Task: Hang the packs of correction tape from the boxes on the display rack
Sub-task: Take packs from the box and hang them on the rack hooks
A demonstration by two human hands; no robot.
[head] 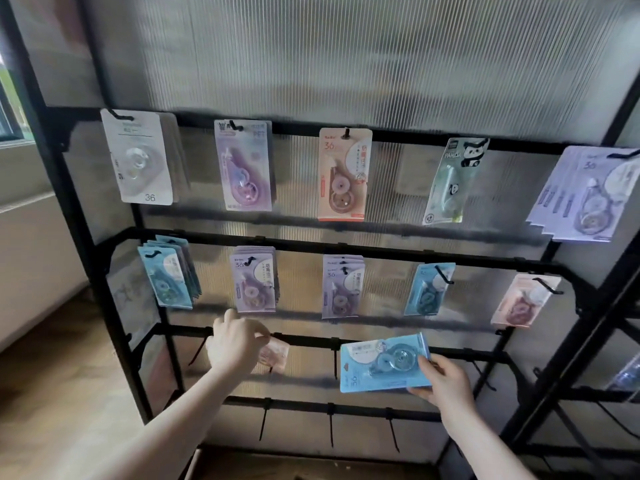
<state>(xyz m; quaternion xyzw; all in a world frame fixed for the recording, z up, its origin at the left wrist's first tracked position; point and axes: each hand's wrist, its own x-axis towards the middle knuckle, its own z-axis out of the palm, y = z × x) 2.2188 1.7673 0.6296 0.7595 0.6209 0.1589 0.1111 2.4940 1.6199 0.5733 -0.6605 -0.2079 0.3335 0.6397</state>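
Down at the black metal display rack's [346, 252] third rail, the left hand [235, 344] pinches a pale pink card-backed pack [275, 355] by a hook, while the right hand [441, 379] pinches a light, stiff blue blister pack [381, 365] at its lower edge; it looks best held by the card rim.

This looks like a stationery shop — a black metal display rack [311, 252] with rows of hooks [445, 274] stands before a ribbed translucent panel [346, 64], and carded packs of correction tape [343, 174] hang in sorted bunches by colour. A wood floor [69, 393] and a window [10, 98] lie to the left.
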